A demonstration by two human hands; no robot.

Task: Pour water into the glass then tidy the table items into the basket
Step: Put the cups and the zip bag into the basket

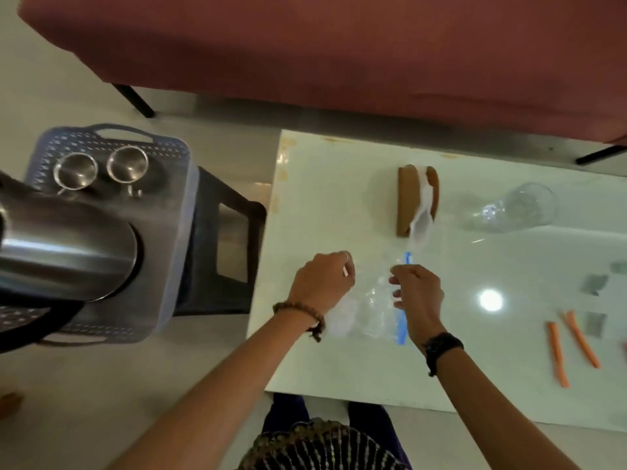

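A clear plastic zip bag (pixel 375 300) with a blue seal strip lies on the white table (pixel 339 368). My left hand (pixel 322 283) has curled fingers at the bag's left edge and pinches a small white thing. My right hand (pixel 419 293) pinches the bag near its blue strip. A clear glass (pixel 515 208) stands at the back right. The lilac basket (pixel 176 205) sits on a dark stool to the left, holding two steel cups (pixel 76 173) and a steel jug (pixel 64 245).
A brown napkin holder (pixel 412 201) with white tissue stands behind the bag. Two orange sticks (pixel 570 344) and small grey packets (pixel 593 284) lie at the right. A red sofa (pixel 305 45) runs along the back. The stool (pixel 224 249) stands close to the table's left edge.
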